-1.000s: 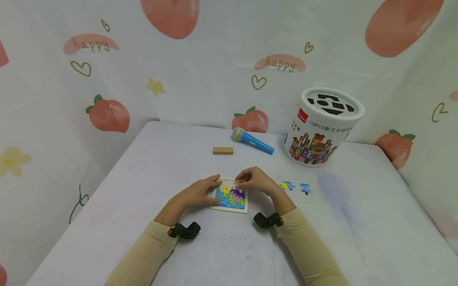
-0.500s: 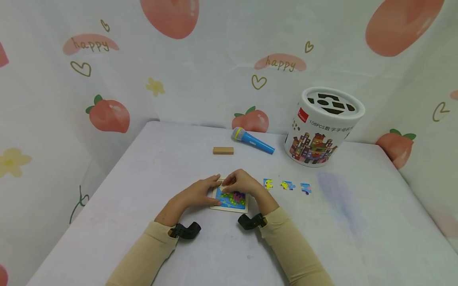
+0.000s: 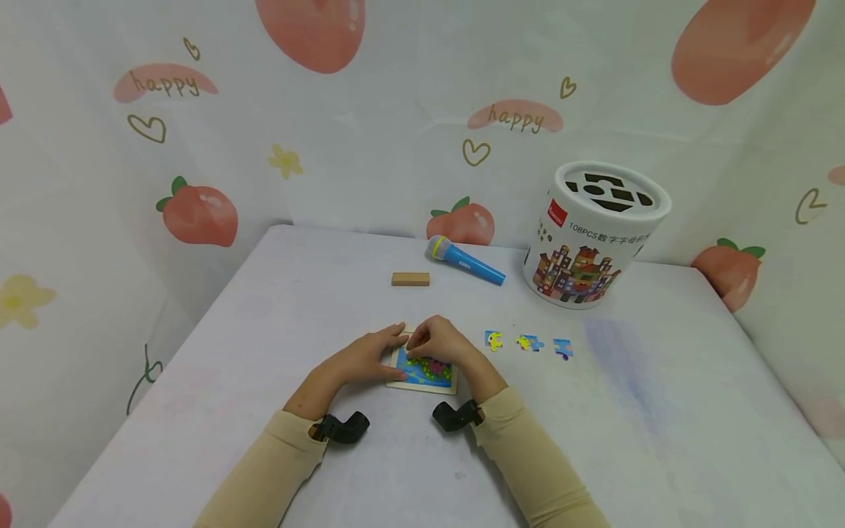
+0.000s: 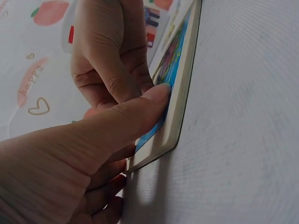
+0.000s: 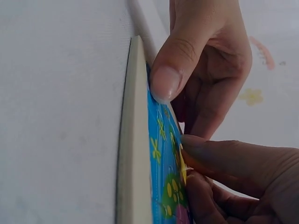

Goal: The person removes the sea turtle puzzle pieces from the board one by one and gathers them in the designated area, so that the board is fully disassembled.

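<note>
A square jigsaw puzzle in a pale wooden tray (image 3: 422,389) lies flat on the table. My left hand (image 3: 359,358) holds the tray's left side, its thumb (image 4: 156,95) on the blue picture near the lower left corner and its fingers along the outer edge. Over the upper left of the picture, my right hand (image 3: 445,341) pinches a yellow puzzle piece (image 5: 183,165) between thumb and fingertips, mostly hidden by the fingers. Right of the tray lie a yellow and blue piece (image 3: 494,340), another yellow and blue piece (image 3: 528,342) and a blue piece (image 3: 563,348).
Behind the tray lies a small wooden block (image 3: 411,279). A blue toy microphone (image 3: 472,264) rests farther back, beside a large white bucket (image 3: 587,257) with shape holes in its lid. A fruit-print cloth (image 3: 370,147) hangs behind the table.
My right hand has moved left across the tray, from its upper right to its upper left, uncovering the nearest loose piece. My left hand has stayed in place on the tray.
</note>
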{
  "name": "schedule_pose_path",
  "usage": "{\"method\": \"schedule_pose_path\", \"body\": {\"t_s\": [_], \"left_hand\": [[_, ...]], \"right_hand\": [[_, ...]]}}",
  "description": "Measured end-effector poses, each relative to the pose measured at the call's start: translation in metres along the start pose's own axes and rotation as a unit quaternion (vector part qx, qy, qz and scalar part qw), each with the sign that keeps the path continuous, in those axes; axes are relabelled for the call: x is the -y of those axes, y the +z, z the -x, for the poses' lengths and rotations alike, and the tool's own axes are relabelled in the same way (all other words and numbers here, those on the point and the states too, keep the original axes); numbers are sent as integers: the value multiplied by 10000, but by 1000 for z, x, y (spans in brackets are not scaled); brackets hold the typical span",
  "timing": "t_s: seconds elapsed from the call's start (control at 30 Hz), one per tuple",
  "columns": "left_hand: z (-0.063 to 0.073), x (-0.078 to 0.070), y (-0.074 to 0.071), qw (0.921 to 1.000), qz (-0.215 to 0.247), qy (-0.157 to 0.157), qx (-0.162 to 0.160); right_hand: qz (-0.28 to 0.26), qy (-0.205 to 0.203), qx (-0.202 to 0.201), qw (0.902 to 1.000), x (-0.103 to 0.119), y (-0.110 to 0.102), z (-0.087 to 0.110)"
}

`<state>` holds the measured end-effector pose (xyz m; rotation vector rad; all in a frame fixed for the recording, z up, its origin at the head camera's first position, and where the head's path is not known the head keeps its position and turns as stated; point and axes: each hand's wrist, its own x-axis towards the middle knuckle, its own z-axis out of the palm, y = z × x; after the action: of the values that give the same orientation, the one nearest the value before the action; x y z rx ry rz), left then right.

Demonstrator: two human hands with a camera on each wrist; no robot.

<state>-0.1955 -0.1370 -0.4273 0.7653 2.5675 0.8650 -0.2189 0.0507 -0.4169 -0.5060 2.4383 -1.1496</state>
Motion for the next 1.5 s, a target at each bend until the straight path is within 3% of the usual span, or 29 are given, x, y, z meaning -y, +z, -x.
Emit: {"method": "schedule_pose_path", "body": {"t_s": [0.33,1.0,1.23,1.5], "left_hand": [[0,0,0,10000,1,-17,-18],[1,-3,-1,9998,18,-176,-14],[0,-1,0,10000,-14,-46,9],[1,-1,0,10000,5,-56,-11]], "right_hand": [[146,-29,-36,9999,-1,1,0],[-112,-3,-47,9999,2,-1,3],[18,116,-11,9999,1,-1,3],[-79,-179,269,9994,0,-4,3]]}}
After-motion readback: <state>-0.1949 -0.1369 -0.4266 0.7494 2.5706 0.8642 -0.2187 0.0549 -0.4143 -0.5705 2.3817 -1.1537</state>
